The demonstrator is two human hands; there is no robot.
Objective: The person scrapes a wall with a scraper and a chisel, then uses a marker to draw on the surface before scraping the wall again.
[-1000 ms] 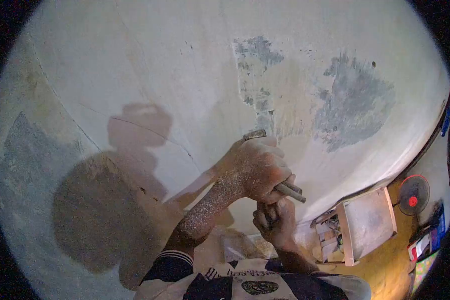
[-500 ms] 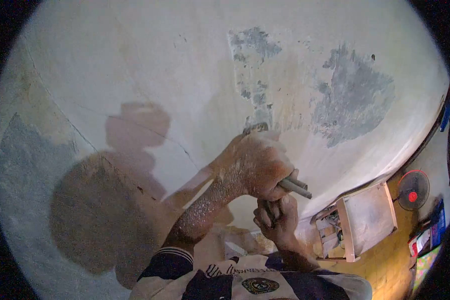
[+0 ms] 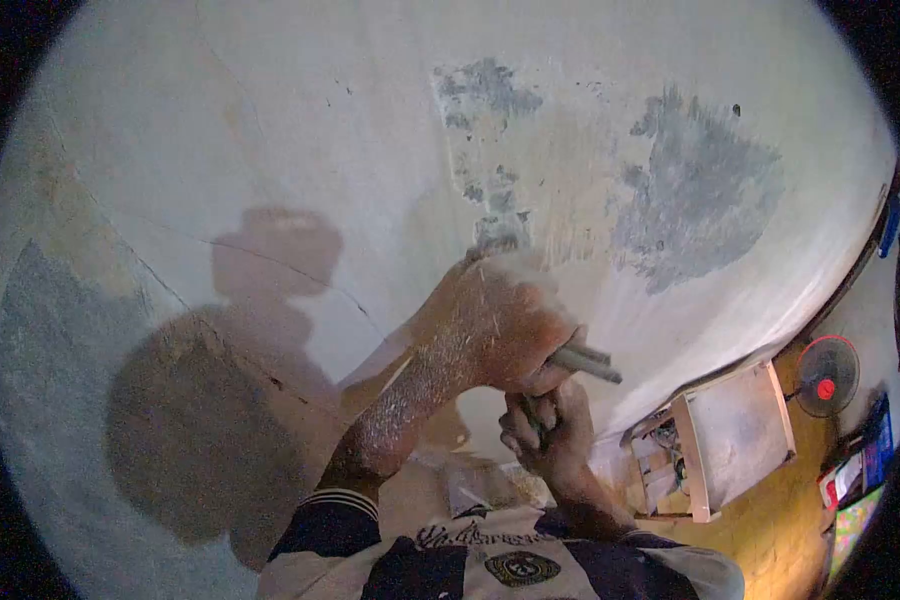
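Scraper handle (image 3: 585,362) juts from the right side of the left hand (image 3: 500,325), a grey shaft lying nearly level and pointing right, slightly downward. The blade end is hidden behind the knuckles, somewhere up against the wall (image 3: 300,140) near the top of the fist, so its long axis seems to run from the lower right up and left into the plaster. The left hand's grip is pressed together around the shaft, fingers curled fully over it; the skin and forearm are flecked with pale dust.

Just below, touching or almost touching the underside of that fist, the right hand (image 3: 545,430) has its fingers folded in, apparently on a dark thing I cannot make out. It sits nearer the handle's free end than the blade.

Straight above the left hand lies a narrow strip of bared grey patches (image 3: 485,95), and to the right a larger grey patch (image 3: 695,195); pale scraped plaster lies between them. Nothing stands between the tool and the wall.

Down to the right, well apart from both hands, are a wooden box (image 3: 735,435) with clutter in one end, and a fan (image 3: 827,372) with a red centre on the yellowish floor (image 3: 770,540).
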